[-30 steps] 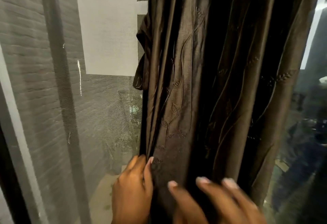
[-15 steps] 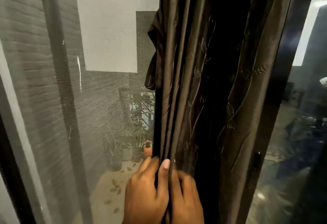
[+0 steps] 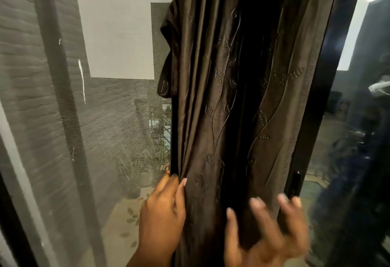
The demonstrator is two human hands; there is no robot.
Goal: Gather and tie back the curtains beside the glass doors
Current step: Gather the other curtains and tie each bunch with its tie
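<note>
Against the glass doors, seen from a head-worn camera looking forward and down, a person is gathering a dark brown curtain. At far left, a mesh screen is showing over the glass, with a brick wall and potted plants blurring behind it. Moving right, the left hand is pinching the curtain's left edge, fingers curling round several bunched pleats low on the cloth. The curtain is hanging in the middle of the view, falling in long soft folds with stitched leaf-and-vine patterning and a slight sheen. It is likely handling as light, limp and a little slippery, so folds could be sliding out of a loose hold; taking it low and round the whole bundle looks soundest. A dark strip of matching cloth, perhaps the tie-back, is dangling at its upper left edge. Further right, the right hand is motion-blurred, fingers spreading across the curtain's front. No writing or brand is showing.
</note>
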